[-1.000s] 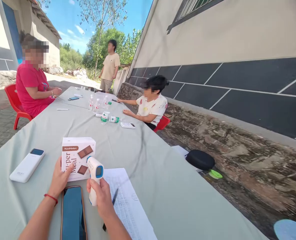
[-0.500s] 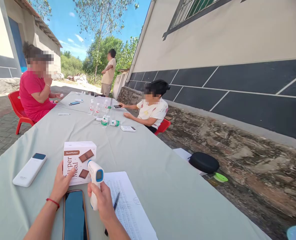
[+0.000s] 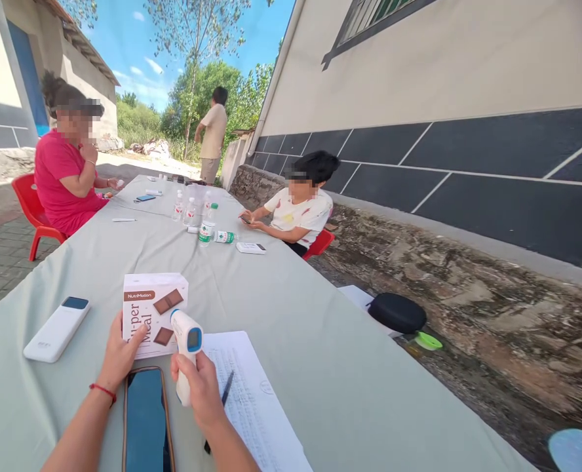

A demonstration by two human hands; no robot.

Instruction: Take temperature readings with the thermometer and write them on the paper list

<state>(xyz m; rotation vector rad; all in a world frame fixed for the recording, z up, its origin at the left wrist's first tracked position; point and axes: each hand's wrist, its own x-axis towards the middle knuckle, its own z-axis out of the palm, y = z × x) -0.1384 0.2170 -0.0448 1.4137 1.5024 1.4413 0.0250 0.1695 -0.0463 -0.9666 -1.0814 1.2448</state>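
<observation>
My left hand grips the lower left side of a white cardboard box printed with brown chocolate pieces. In my right hand is a white and blue infrared thermometer, its handle wrapped by my fingers and its small screen facing me. The thermometer's front end overlaps the right edge of the box; whether they touch I cannot tell. Between my forearms lies a smartphone in a brown-edged case. A printed sheet of paper sits partly under my right forearm, with a black pen on it.
A white power bank lies on the cloth-covered table at left. Several water bottles and a white device are farther along. People sit on both sides; another stands beyond. A black case is off the right edge.
My hands keep their holds on the box and thermometer. The seated person at right has drawn a phone in close with both hands. The standing person has turned. The view shifts slightly.
</observation>
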